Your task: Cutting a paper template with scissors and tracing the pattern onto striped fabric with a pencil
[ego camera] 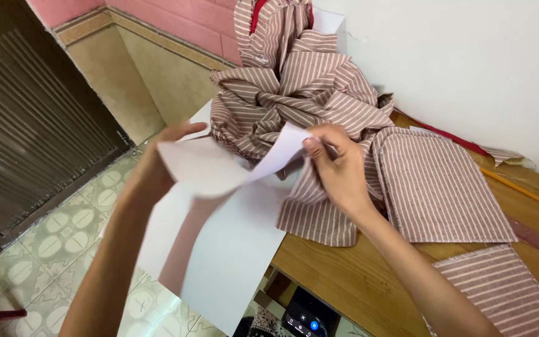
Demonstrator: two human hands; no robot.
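Against a white wall, the wooden bench (344, 274) carries a heap of striped cloth (301, 93). Both hands are closed on a white paper sheet (219, 243) over the bench edge: left hand (157, 165) grips its left edge, right hand (338, 168) pinches the curled top strip.

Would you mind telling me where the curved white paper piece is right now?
In the head view, the curved white paper piece is left of centre, held between the left hand and right hand, above the large white sheet.
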